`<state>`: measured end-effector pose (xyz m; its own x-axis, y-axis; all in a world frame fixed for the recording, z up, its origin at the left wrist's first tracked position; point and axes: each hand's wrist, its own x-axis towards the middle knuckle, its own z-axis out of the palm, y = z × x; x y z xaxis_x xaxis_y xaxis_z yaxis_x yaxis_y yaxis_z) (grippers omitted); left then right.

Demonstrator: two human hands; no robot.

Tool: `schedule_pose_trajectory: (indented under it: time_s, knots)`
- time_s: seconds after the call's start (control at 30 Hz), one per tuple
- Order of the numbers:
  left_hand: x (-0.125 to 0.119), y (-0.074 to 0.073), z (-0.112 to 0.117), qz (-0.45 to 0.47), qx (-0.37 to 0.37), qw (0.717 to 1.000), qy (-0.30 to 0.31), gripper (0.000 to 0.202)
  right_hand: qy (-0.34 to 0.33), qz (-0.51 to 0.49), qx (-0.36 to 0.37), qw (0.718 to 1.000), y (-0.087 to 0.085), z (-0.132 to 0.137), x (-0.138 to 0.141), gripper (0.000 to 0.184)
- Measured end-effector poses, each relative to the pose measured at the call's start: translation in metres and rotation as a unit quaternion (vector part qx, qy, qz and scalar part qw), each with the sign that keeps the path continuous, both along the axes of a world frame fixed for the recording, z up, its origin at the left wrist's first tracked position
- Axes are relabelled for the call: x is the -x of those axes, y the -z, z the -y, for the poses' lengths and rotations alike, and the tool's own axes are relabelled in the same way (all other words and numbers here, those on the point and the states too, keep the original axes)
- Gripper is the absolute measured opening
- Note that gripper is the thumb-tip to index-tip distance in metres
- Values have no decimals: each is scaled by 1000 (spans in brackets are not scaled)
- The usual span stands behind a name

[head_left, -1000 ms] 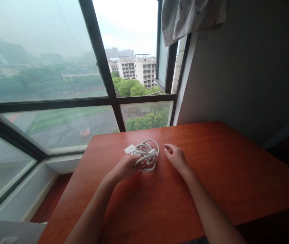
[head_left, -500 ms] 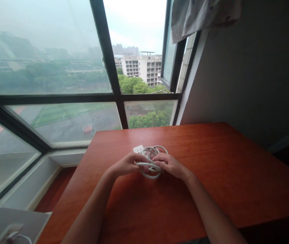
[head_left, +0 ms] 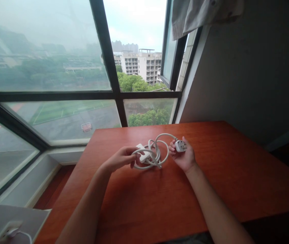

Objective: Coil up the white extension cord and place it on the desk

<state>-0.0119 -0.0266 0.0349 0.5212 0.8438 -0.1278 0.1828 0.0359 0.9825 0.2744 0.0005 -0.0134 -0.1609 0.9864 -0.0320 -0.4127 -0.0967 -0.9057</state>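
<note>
A white extension cord (head_left: 157, 144) lies in loose loops above the middle of the table. My left hand (head_left: 120, 157) pinches a loop of the cable at its left side, thumb and fingers closed on it. Beside those fingers is the white socket block (head_left: 142, 155), partly covered by the loops. On the right, the cord's plug (head_left: 180, 146) rests in my right hand (head_left: 185, 157), palm turned up, with the metal pins pointing right. The fingers curl round the plug from behind and are partly hidden by it.
The reddish-brown wooden table (head_left: 226, 162) reaches to the window frame (head_left: 119, 96). A grey wall (head_left: 236, 78) stands on the right, with a curtain (head_left: 197, 15) hanging above. At lower left, a wall socket (head_left: 8, 232) has a white plug in it.
My right hand has moved right and turned palm up, drawing the plug out of the bundle. My left hand has shifted slightly left, and the loops have spread.
</note>
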Motion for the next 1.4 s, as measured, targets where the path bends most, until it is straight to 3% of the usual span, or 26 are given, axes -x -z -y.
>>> schedule_pose_trajectory:
  time_s: [0.13, 0.3, 0.47, 0.9, 1.13, 1.4]
  knots:
    - [-1, 12, -7, 53, 6, 989, -140, 43, 5, -14, 6, 1000, -2, -1, -1, 44]
    - [0, 23, -16, 127, 53, 948, -287, 42, 5, -42, 11, 999, -1, -2, 2, 33]
    - [3, 31, -22, 154, 123, 914, -355, 29, -32, -85, 17, 996, -3, 2, 5, 34]
    - [-8, 26, -17, 93, 11, 946, -312, 42, -81, -154, -38, 984, -16, 15, 9, 43]
    - [-14, 33, -21, 50, -114, 941, -315, 38, 12, 4, -132, 991, -8, 16, 24, 57]
    - [-18, 39, -20, -48, -227, 936, -265, 31, 72, 197, -231, 950, 3, 11, 26, 49]
